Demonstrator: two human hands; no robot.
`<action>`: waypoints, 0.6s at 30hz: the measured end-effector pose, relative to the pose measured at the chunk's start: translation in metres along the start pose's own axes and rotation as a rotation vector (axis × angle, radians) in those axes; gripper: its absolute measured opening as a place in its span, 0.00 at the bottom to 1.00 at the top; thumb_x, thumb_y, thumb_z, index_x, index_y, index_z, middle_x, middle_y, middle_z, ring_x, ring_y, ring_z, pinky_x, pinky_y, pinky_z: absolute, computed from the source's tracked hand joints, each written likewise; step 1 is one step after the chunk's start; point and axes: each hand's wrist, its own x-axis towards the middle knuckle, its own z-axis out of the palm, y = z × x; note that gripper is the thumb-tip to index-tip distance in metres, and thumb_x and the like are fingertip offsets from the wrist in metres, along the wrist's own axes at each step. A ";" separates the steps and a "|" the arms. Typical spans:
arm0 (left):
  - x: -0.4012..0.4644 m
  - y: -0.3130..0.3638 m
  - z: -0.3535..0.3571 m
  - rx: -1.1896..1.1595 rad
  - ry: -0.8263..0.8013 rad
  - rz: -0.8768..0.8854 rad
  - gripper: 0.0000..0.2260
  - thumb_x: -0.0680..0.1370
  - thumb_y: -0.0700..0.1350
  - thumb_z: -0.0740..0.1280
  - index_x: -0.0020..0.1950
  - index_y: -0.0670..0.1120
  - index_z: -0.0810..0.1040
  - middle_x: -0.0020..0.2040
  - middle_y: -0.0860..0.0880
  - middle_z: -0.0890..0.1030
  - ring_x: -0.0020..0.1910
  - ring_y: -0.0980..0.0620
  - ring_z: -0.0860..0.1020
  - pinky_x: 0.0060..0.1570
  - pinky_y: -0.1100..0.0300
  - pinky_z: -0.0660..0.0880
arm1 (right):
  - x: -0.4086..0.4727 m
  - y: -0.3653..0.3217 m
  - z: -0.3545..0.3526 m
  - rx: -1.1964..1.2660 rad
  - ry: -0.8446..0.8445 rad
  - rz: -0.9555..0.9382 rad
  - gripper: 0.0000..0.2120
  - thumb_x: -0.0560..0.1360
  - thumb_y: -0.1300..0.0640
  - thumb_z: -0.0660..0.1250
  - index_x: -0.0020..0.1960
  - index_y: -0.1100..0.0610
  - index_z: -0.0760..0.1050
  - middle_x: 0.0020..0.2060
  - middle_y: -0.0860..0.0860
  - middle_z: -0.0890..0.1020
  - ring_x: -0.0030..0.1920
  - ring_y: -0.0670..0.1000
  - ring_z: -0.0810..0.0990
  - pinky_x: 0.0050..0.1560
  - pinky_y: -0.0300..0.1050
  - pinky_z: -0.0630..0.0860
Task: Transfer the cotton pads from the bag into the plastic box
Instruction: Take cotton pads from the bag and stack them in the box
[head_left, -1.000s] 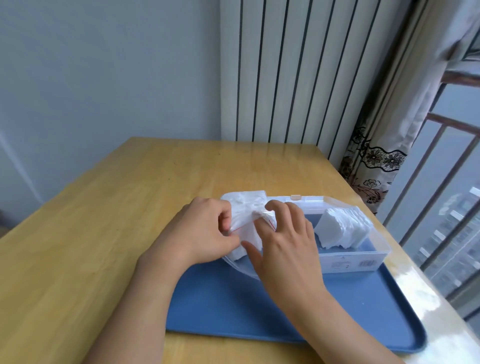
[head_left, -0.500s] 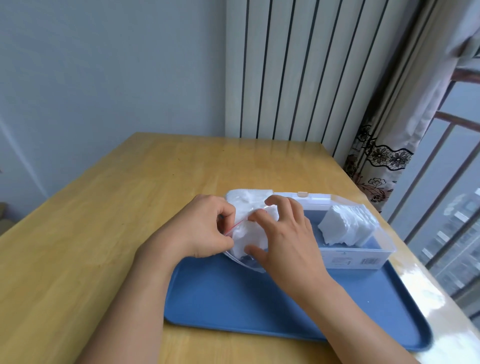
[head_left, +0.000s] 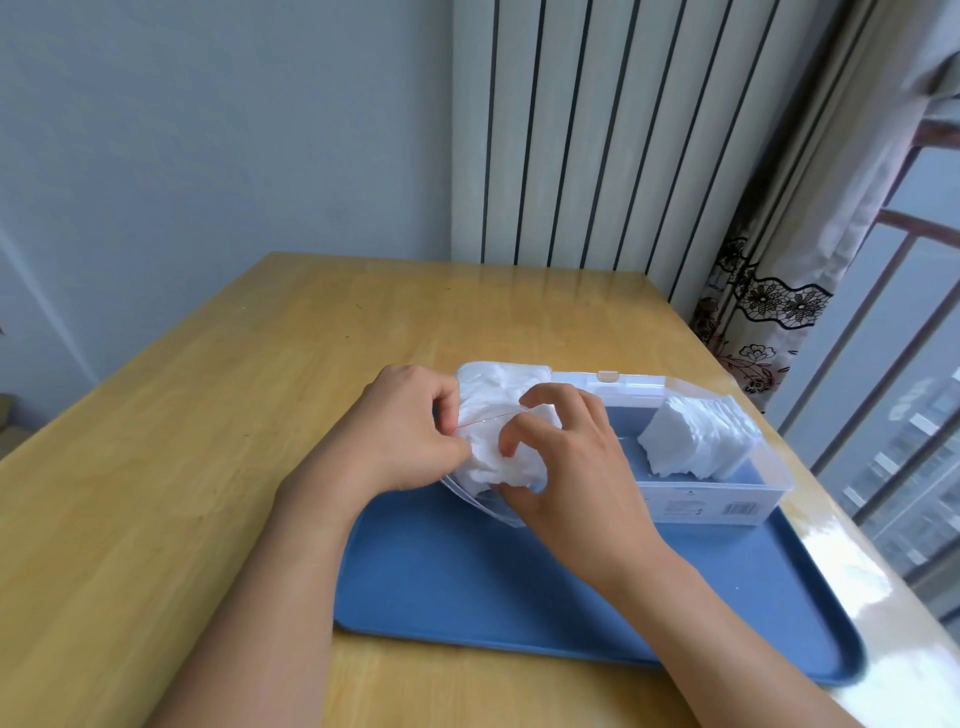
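Where the two bare forearms rise from the bottom edge of the frame, they cross the near rim of a flat blue plastic tray (head_left: 467, 587) lying on a pale wooden table (head_left: 208, 441). At centre frame the left hand (head_left: 400, 436) has its fingers curled, pinching the left side of the mouth of a clear plastic zip bag with a thin red seal line (head_left: 483, 462). The right hand (head_left: 566, 462) is also curled, its fingertips pinching the right side of the same opening, thumb underneath near the bag's lower edge. The bag bulges with white cotton pads in the bag (head_left: 498, 452), and it rests against the left end of a clear rectangular plastic box (head_left: 727, 499), which stands on the far right part of the tray with its lid hinged back. Inside the box, toward its right end, a leaning row of white square cotton pads (head_left: 696, 441) stands on edge; the left part of the box floor shows blue through it. Beyond the table, at upper centre, a white ribbed radiator (head_left: 597, 130) stands against a grey-blue wall (head_left: 208, 130). In the upper right a pale curtain with a dark lace border (head_left: 779, 260) hangs beside a window with metal bars (head_left: 893, 364).
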 end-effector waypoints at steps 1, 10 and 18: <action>0.000 -0.001 -0.001 -0.012 0.010 -0.011 0.06 0.63 0.41 0.71 0.30 0.47 0.74 0.28 0.52 0.77 0.28 0.47 0.75 0.33 0.48 0.78 | -0.001 0.000 -0.002 0.022 -0.005 -0.010 0.15 0.65 0.58 0.78 0.47 0.47 0.77 0.62 0.47 0.73 0.65 0.52 0.69 0.57 0.47 0.73; -0.008 0.004 -0.008 -0.162 -0.204 0.042 0.22 0.60 0.47 0.70 0.53 0.55 0.72 0.52 0.51 0.75 0.51 0.50 0.75 0.52 0.51 0.78 | 0.004 0.001 -0.044 1.030 0.075 0.278 0.11 0.67 0.64 0.70 0.45 0.55 0.72 0.38 0.51 0.77 0.38 0.51 0.73 0.38 0.42 0.70; -0.017 0.056 0.016 -0.749 -0.093 0.047 0.22 0.73 0.46 0.78 0.65 0.48 0.76 0.57 0.48 0.82 0.52 0.48 0.85 0.44 0.52 0.84 | 0.003 0.000 -0.054 1.115 0.013 0.320 0.23 0.75 0.70 0.71 0.68 0.57 0.72 0.27 0.44 0.82 0.31 0.42 0.82 0.39 0.35 0.79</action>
